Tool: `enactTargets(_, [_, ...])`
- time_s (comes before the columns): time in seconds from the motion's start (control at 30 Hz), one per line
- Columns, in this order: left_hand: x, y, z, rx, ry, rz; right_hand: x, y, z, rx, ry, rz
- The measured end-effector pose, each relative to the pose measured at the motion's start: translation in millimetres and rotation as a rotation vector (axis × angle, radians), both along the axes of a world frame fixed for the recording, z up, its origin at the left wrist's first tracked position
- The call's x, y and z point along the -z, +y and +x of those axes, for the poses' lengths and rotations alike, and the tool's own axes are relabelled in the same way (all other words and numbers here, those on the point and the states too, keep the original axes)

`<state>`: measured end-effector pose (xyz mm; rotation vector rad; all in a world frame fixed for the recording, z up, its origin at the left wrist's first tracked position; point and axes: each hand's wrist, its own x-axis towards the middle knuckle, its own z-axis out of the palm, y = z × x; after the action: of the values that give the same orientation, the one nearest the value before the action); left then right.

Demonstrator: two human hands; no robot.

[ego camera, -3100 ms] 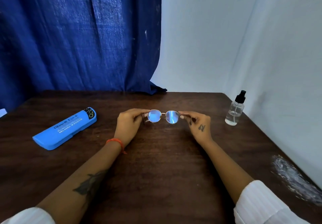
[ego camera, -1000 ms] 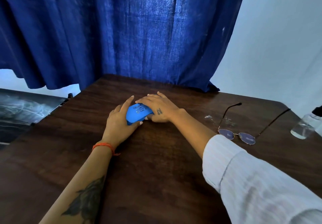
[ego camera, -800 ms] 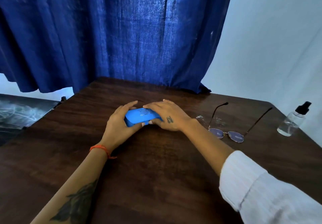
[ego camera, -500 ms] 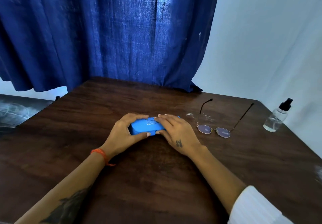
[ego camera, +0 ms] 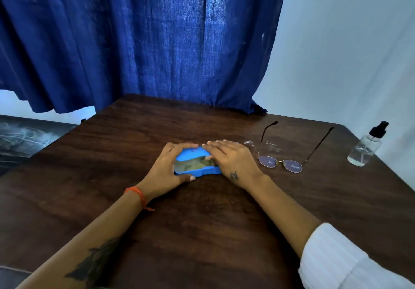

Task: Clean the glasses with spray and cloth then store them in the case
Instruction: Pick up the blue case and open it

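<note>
The blue glasses case lies on the table's middle, its lid lifted a little so a greyish-green cloth shows inside. My left hand grips the case's left end, thumb on the front edge. My right hand rests over the right part, fingers on the lid. The thin-framed round glasses lie to the right with both arms unfolded, pointing away from me. The clear spray bottle with a black pump stands at the far right.
The dark wooden table ends at the left over a dark floor. A blue curtain hangs behind it and a white wall runs along the right side, close to the bottle.
The glasses were put down on the table. Both hands took the case, brought it to the middle, and its lid has now come up, showing the cloth inside.
</note>
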<state>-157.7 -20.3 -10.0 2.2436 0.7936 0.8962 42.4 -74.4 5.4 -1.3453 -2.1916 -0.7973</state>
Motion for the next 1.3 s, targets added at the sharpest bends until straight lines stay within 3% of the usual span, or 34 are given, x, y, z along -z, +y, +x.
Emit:
enactTargets(0.1, [2,2,-2,0.005,-0.034,-0.061,-20,6,0,-0.019,0.03,-0.122])
enactTargets(0.23, [5,6,-1,0.008,-0.042,-0.086,-43,24,2,0.136,0.118,-0.38])
enactTargets(0.33, [5,9,-1,0.007,-0.027,-0.093,-46,30,3,0.108,0.304,-0.524])
enactTargets(0.37, [5,10,-1,0.006,-0.025,-0.094,-44,28,3,0.076,0.385,-0.501])
enactTargets(0.47, [5,11,-1,0.012,-0.023,-0.086,-28,12,2,0.017,0.48,-0.062])
enactTargets(0.53, [6,12,-1,0.01,-0.023,-0.083,-16,1,2,-0.006,0.508,0.069])
enactTargets(0.7, [6,12,0,-0.006,-0.032,-0.057,-3,-6,2,0.22,0.344,-0.239])
enactTargets(0.83, [6,10,0,-0.019,-0.028,-0.036,-13,7,-7,0.376,0.348,-0.459])
enactTargets(1.0, [5,9,-1,-0.053,-0.034,-0.029,-17,7,-11,0.366,0.317,-0.452])
enactTargets(1.17, [5,10,-3,-0.107,-0.038,0.001,-32,-22,3,0.158,0.675,-0.139])
enactTargets(1.3, [3,10,-6,-0.155,-0.049,-0.001,-49,-51,29,0.081,1.106,-0.267])
